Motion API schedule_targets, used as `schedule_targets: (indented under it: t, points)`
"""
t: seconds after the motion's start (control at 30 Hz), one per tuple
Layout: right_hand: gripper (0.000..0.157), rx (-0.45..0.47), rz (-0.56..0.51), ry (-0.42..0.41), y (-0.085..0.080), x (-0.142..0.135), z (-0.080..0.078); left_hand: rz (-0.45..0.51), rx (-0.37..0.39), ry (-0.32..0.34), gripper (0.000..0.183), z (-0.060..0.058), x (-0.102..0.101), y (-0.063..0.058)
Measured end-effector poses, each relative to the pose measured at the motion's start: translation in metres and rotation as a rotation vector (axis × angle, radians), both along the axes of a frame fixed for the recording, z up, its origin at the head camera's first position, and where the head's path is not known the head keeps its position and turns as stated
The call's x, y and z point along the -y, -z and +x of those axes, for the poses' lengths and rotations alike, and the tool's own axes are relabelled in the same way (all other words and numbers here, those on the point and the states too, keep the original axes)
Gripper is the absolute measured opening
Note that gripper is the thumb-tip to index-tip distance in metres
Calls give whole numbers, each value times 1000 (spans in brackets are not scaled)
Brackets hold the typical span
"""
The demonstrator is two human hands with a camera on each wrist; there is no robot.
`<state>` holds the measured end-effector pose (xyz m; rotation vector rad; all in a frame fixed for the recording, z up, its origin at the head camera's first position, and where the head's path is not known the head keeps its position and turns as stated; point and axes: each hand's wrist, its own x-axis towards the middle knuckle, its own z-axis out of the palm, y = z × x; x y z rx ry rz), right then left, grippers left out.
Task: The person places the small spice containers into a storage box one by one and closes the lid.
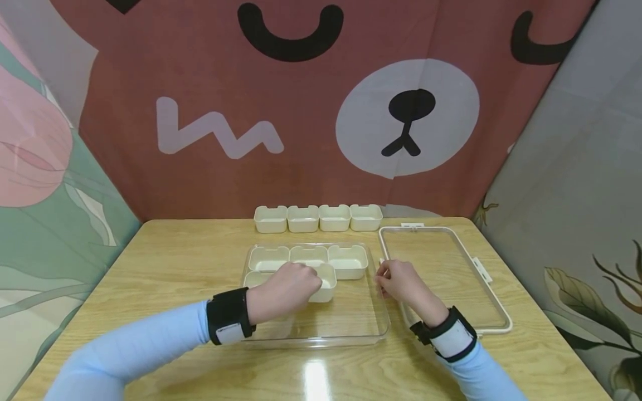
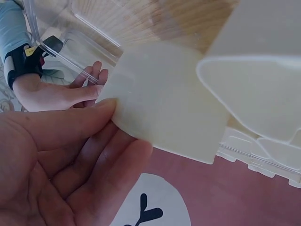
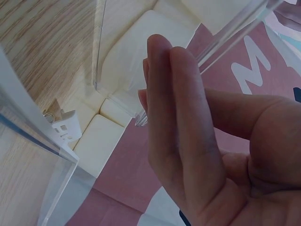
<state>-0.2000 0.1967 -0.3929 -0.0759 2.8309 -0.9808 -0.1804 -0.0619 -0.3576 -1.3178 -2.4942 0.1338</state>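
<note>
In the head view my left hand (image 1: 286, 289) reaches over a clear plastic box (image 1: 346, 341) and pinches the rim of a small cream bin (image 1: 326, 287). The left wrist view shows thumb and fingertips on the edge of that bin (image 2: 169, 99), with another cream bin (image 2: 256, 89) beside it. Three cream bins (image 1: 347, 262) line the box's back row; one more (image 1: 256, 277) is partly hidden behind my left hand. At the box's right wall, my right hand (image 1: 403, 281) holds the rim between thumb and fingers; the exact contact is partly hidden.
Several more cream bins (image 1: 303, 220) stand in a row along the table's back edge. A clear lid with a white frame and clips (image 1: 494, 306) lies right of the box, partly under my right forearm. A bear-print cloth (image 1: 215, 184) hangs behind the wooden table (image 1: 165, 267).
</note>
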Motion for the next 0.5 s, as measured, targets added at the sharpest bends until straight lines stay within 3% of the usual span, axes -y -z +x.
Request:
schedule_targets:
  t: [0.13,0.5]
  points:
    - [8,-6,2,-3,-2,0,0,-28,33,-4,28,-1,-2,-1]
    - [7,-1,27,-4,-1,-1,0,-50,19,9,25,0,-5,3]
